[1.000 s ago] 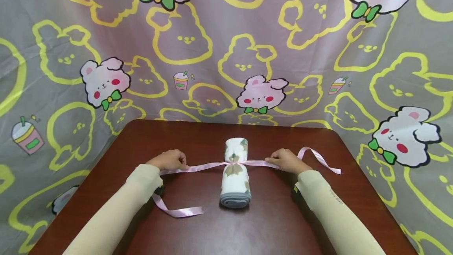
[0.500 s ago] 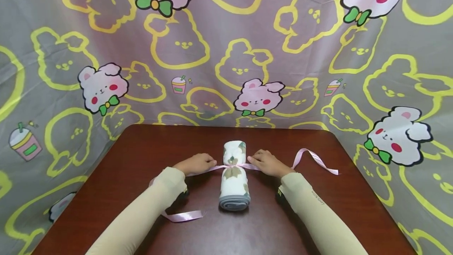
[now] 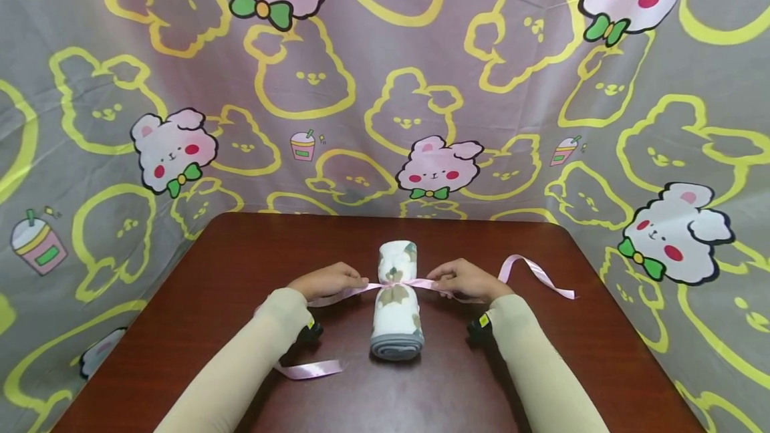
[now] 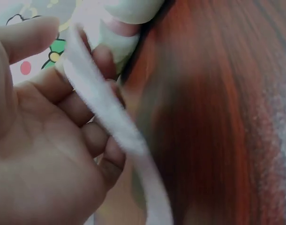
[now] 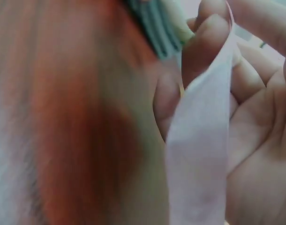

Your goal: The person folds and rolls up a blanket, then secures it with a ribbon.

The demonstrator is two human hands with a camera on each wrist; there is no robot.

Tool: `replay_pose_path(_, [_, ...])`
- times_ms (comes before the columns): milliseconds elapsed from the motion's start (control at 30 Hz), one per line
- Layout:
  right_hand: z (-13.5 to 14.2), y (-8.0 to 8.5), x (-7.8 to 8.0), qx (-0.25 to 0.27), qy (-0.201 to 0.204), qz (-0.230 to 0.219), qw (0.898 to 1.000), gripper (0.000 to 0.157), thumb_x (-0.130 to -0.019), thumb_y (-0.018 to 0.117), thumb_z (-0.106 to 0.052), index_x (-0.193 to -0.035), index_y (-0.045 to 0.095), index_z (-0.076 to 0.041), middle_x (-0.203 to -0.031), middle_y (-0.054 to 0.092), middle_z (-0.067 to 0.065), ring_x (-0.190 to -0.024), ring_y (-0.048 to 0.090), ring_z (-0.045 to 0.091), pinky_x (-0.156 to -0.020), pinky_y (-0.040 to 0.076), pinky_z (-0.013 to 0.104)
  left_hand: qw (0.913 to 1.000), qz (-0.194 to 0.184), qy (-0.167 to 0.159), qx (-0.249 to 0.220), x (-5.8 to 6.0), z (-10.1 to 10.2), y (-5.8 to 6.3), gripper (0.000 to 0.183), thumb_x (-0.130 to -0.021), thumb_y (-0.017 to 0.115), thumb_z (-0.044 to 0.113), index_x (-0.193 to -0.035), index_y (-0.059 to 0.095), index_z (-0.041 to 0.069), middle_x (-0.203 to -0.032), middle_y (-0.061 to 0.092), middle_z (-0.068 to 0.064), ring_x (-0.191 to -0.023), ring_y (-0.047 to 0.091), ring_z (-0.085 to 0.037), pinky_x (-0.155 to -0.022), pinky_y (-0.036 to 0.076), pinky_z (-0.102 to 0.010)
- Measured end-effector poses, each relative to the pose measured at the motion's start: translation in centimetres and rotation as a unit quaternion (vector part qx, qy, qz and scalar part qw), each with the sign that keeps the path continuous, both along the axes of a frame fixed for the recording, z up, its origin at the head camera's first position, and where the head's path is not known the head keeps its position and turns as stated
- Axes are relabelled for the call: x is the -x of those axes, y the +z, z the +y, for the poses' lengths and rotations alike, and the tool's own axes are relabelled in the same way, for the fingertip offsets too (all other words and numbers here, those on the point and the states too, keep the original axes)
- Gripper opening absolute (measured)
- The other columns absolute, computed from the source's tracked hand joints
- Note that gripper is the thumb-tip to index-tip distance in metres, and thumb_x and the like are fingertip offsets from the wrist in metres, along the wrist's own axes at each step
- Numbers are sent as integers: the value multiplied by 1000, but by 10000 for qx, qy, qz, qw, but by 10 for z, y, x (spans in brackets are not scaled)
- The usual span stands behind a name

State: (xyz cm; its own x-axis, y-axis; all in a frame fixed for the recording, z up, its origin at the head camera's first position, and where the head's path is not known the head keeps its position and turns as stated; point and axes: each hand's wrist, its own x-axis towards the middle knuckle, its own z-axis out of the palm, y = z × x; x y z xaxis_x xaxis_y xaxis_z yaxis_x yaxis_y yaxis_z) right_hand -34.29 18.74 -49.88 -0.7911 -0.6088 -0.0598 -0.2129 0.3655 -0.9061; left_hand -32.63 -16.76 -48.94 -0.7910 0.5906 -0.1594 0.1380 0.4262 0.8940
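Note:
A rolled towel [image 3: 396, 326], white with brown and green leaves and a grey edge, lies lengthwise in the middle of the table. Round its waist goes a pink satin ribbon [image 3: 424, 283], crossed on top and cinching the roll inward. My left hand [image 3: 329, 281] pinches one side of the ribbon just left of the towel. On the opposite side my right hand [image 3: 468, 279] holds the other length close to the roll. In the left wrist view, the ribbon [image 4: 110, 112] runs down across the curled fingers. The right wrist view shows the ribbon [image 5: 199, 145] hanging below the fingertips.
The dark red-brown table [image 3: 469, 386] has rounded far corners. One loose ribbon tail [image 3: 309, 369] lies by the left forearm, another ribbon tail [image 3: 535, 272] curls beyond the right hand. A patterned curtain [image 3: 343, 32] with cartoon rabbits hangs behind and at both sides.
Both hands have moved inward along the ribbon from farther out to beside the towel. Over the last half second the right hand has shifted slightly outward; the towel stays in place.

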Motion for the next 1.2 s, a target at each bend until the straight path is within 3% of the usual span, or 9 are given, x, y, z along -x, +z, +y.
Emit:
replay_pose_path(100, [3, 2, 3, 566, -24, -429, 9975, 37, -91, 70, -13, -121, 62, 6, -73, 63, 9, -63, 56, 17, -55, 47, 28, 9999, -66, -16, -130, -2, -4, 1, 40, -95, 64, 23, -86, 62, -16, -63, 49, 0, -59, 42, -11, -54, 37, -24])
replay_pose_path(233, [8, 1, 3, 1201, -164, -569, 9910, 43, -92, 67, -9, -127, 54, 13, -71, 57, 7, -63, 51, 18, -57, 46, 28, 9925, -568, 84, -1080, -1, -6, -3, 33, -96, 60, 12, -84, 58, -19, -65, 50, -1, -64, 43, -13, -59, 37, -26])
replay_pose_path(367, [12, -2, -1, 1419, -419, -546, 9875, 45, -95, 64, -12, -129, 50, 14, -84, 63, 7, -77, 58, 26, -75, 52, 38, 9666, -1116, 210, -2297, 3, -2, -10, 25, -99, 52, 5, -78, 64, -4, -70, 59, -1, -72, 51, -16, -71, 41, -31])
replay_pose_path(467, [10, -5, -3, 1480, -479, -544, 9863, 47, -95, 64, -14, -130, 50, 13, -95, 67, 7, -91, 60, 32, -85, 51, 45, 9460, -1410, 196, -2914, 7, 1, -16, 30, -101, 46, 4, -86, 72, 7, -83, 68, -3, -82, 59, -16, -79, 44, -32])
replay_pose_path(600, [5, -10, -2, 1607, -388, -583, 9845, 46, -94, 64, -10, -130, 49, 14, -88, 66, 6, -86, 61, 28, -80, 53, 39, 9259, -1588, 41, -3426, 8, 5, -21, 35, -102, 40, 2, -96, 73, 8, -96, 70, -4, -88, 63, -13, -79, 47, -27])
replay_pose_path(700, [2, -12, 0, 1725, -430, -577, 9824, 45, -93, 64, -8, -128, 48, 16, -84, 65, 6, -78, 59, 21, -73, 53, 33, 9170, -1633, -21, -3639, 7, 10, -21, 35, -101, 38, 1, -99, 72, 9, -99, 70, -5, -90, 64, -13, -78, 48, -25])
replay_pose_path(900, [2, -16, -5, 1766, -552, -520, 9814, 46, -92, 66, -9, -127, 50, 16, -83, 64, 9, -71, 57, 15, -69, 52, 29, 9240, -1510, 183, -3508, 0, 27, -26, 29, -103, 44, 8, -100, 71, 13, -97, 68, -2, -87, 61, -10, -71, 46, -20])
replay_pose_path(1033, [0, -17, -4, 1741, -610, -546, 9813, 46, -92, 68, -11, -127, 52, 15, -84, 64, 12, -70, 57, 15, -70, 53, 30, 9213, -1323, 420, -3633, -3, 36, -27, 29, -102, 45, 4, -98, 71, 15, -92, 66, 1, -81, 59, -4, -67, 46, -15])
replay_pose_path(1200, [-1, -16, -4, 1615, -695, -511, 9831, 47, -91, 70, -14, -126, 54, 12, -84, 63, 15, -71, 57, 18, -70, 53, 31, 9271, -1070, 752, -3514, -5, 45, -25, 23, -102, 49, 9, -104, 70, 15, -90, 64, 0, -76, 57, -6, -64, 46, -18])
